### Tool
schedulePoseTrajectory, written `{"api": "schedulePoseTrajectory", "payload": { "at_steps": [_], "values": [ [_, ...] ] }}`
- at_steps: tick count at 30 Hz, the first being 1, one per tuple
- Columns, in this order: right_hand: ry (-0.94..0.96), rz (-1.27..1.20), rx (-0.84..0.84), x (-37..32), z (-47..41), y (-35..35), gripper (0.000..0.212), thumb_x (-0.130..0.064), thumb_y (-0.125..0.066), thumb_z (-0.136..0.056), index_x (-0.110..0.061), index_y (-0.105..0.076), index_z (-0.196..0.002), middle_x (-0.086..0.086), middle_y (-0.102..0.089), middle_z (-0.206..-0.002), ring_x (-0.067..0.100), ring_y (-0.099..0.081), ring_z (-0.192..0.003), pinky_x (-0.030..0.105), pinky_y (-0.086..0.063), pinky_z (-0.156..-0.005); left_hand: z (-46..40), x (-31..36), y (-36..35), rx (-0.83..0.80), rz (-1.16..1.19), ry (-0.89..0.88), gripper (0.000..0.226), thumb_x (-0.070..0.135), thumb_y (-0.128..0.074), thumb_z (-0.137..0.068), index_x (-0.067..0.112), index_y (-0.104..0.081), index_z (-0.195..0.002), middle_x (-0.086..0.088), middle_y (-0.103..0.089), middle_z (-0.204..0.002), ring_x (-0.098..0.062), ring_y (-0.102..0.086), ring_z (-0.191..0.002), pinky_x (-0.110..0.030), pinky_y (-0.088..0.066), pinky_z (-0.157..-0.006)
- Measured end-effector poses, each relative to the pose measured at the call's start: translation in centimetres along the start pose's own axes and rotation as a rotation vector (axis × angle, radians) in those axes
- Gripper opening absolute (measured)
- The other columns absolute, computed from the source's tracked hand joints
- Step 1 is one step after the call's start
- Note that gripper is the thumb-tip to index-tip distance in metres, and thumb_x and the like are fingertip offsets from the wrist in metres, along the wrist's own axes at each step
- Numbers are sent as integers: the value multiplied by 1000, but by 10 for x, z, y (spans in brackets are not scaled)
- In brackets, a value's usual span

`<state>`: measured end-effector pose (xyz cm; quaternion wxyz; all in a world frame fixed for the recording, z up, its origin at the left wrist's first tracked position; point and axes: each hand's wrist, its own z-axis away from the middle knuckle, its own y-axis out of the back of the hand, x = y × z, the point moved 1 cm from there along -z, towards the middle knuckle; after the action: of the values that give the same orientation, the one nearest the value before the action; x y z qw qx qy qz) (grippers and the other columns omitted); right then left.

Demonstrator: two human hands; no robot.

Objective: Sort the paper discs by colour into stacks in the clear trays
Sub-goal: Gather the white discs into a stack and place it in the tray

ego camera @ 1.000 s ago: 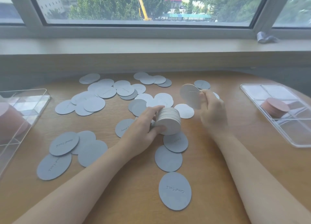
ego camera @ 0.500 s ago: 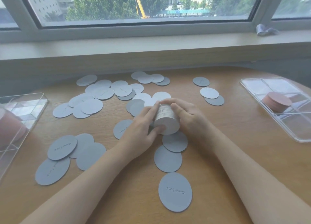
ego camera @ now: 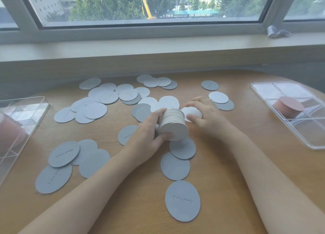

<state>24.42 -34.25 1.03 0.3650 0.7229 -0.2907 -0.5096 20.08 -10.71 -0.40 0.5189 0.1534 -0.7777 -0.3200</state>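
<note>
The left hand [ego camera: 146,137] is gripping the stack [ego camera: 173,125] of grey discs on its side above the table [ego camera: 228,163] centre; the right hand [ego camera: 205,116] is pressing, fingers extended, on a loose disc [ego camera: 192,111] beside it.

Both your forearms reach in from the near edge, bare. Your left hand [ego camera: 147,135] curls at centre, thumb low and fingers high, gripping. Your right hand [ego camera: 204,117], just right, lies palm down with fingers spread and loosely bent.
</note>
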Motion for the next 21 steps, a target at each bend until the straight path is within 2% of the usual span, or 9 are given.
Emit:
{"api": "schedulePoseTrajectory", "payload": {
  "at_steps": [3, 6, 8, 11, 13, 15, 18, 21],
  "values": [
    [-31, 130, -101, 17, 0, 3, 39, -30, -67, -91, -26, -60, -129, -9, -49, -133, 20, -40, -127, 41, -30, -110, 0, 0, 1, 0, 15, 6, 70, 31, -71, -91, 31, -33, -150, 18, -50, -123, -4, -51, -91, -26, -38, -89],
    [9, 161, -48, 19, -2, 3, 30, -33, -70, -89, -28, -66, -118, -10, -55, -123, 19, -47, -118, 44, -35, -104, -1, 1, 2, 2, 26, 2, 70, 30, -72, -90, 30, -34, -149, 19, -50, -123, 1, -51, -91, -23, -37, -87],
    [14, 158, 2, 16, -3, 4, 19, -34, -65, -92, -28, -69, -110, -10, -60, -114, 18, -51, -111, 44, -39, -100, -1, 2, 2, 7, 26, -2, 69, 29, -72, -90, 29, -36, -149, 18, -50, -124, 4, -51, -92, -20, -37, -86],
    [-32, 23, 159, 11, 0, 7, 19, -31, -53, -101, -25, -71, -100, -7, -68, -95, 19, -59, -93, 45, -47, -87, -1, 3, 3, 16, 22, -16, 68, 28, -74, -89, 27, -39, -147, 15, -52, -125, 7, -50, -99, -9, -36, -83],
    [-97, -123, 264, 3, 3, 9, 24, -29, -47, -103, -20, -66, -93, -2, -65, -82, 23, -58, -83, 45, -49, -79, -2, 2, 2, 16, 29, -41, 67, 26, -75, -88, 23, -42, -146, 9, -53, -128, 3, -49, -109, -7, -38, -84],
    [-110, -266, 294, -7, 5, 7, 23, -26, -48, -104, -18, -66, -92, 1, -66, -83, 22, -59, -83, 41, -48, -79, -3, 2, 2, 17, 23, -49, 68, 26, -74, -89, 21, -42, -148, 8, -50, -128, 1, -48, -111, -8, -37, -86],
    [-12, -474, 222, -25, 6, 3, 21, -22, -49, -102, -25, -68, -93, -8, -69, -86, 8, -60, -79, 28, -49, -73, -2, 2, 2, 14, -19, -42, 71, 26, -68, -93, 20, -33, -155, 14, -44, -130, -2, -45, -112, -10, -34, -93],
    [16, -574, 27, -37, 9, 0, 27, -38, -48, -98, -26, -67, -113, -9, -69, -99, 4, -61, -82, 24, -51, -74, 0, 2, -1, -19, -71, -24, 74, 28, -58, -100, 25, -15, -159, 19, -37, -134, -12, -45, -118, -25, -37, -100]
  ]
}}
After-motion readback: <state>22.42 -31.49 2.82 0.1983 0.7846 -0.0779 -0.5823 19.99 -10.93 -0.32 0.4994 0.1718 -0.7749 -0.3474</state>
